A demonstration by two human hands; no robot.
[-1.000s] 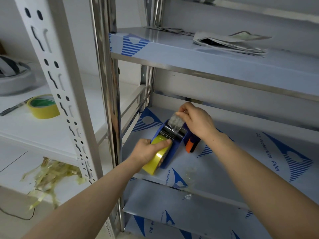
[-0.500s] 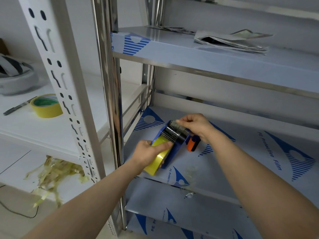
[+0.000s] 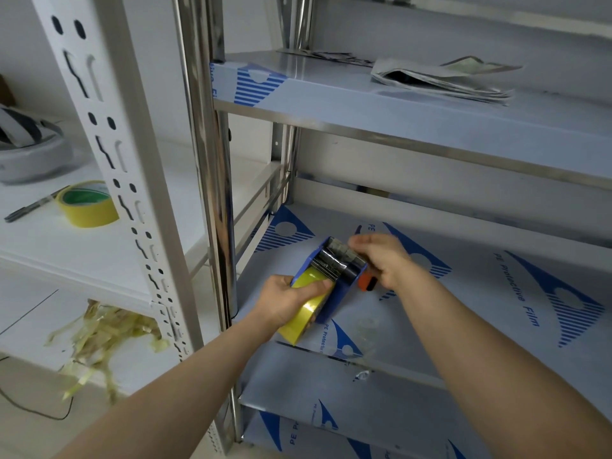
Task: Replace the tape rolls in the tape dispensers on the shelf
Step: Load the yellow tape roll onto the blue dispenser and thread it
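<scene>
A blue tape dispenser (image 3: 334, 294) with an orange handle (image 3: 366, 283) lies on the steel shelf (image 3: 463, 309) near its left post. A yellow tape roll (image 3: 306, 314) sits in the dispenser's near end. My left hand (image 3: 284, 298) grips this roll, thumb across its top. My right hand (image 3: 381, 256) is at the dispenser's far end, fingers on the clear tape strip (image 3: 341, 246) over the black roller (image 3: 331, 266). A second yellow tape roll (image 3: 87, 203) lies on the white shelf at the left.
A pen (image 3: 31, 207) and a grey-white round object (image 3: 26, 147) lie on the white shelf. Torn yellow tape scraps (image 3: 102, 332) litter the lower white shelf. Folded papers (image 3: 440, 77) rest on the upper steel shelf. Steel and white posts (image 3: 205, 160) stand between the shelves.
My right hand has brought the clear tape end down from above the dispenser onto its roller end. My left hand has kept its hold on the yellow roll.
</scene>
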